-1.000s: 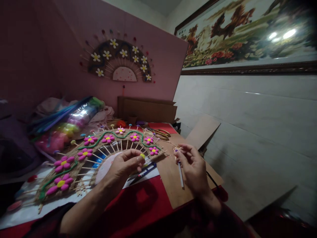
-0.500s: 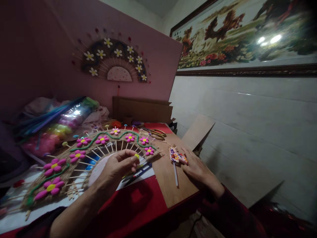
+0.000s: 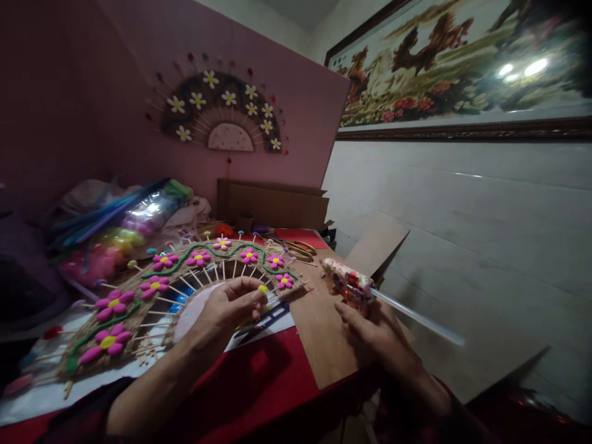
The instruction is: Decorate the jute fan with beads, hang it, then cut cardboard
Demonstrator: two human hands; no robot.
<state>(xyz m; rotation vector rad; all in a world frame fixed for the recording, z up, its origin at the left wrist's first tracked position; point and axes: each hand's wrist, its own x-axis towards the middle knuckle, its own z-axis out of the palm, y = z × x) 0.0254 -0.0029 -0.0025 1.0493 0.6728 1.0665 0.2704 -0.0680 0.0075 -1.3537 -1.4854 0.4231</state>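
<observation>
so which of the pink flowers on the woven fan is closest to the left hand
The pink flower with a yellow centre at the right end of the tan woven fan, just beyond the left hand pinching a small yellow ball; the other flowers sit farther back or left.

Your left hand [image 3: 226, 311] pinches a small yellow ball [image 3: 263, 289]. At its ten o'clock lies the tan woven fan [image 3: 152, 302], dotted with pink, yellow-centred flowers and a wavy green cord. Your right hand [image 3: 377, 330] grips a glue gun [image 3: 348, 279] with a white body speckled in red and blue and a translucent white stick. The counter [image 3: 259, 382] wears red cloth under a brown board [image 3: 319, 333].
</observation>
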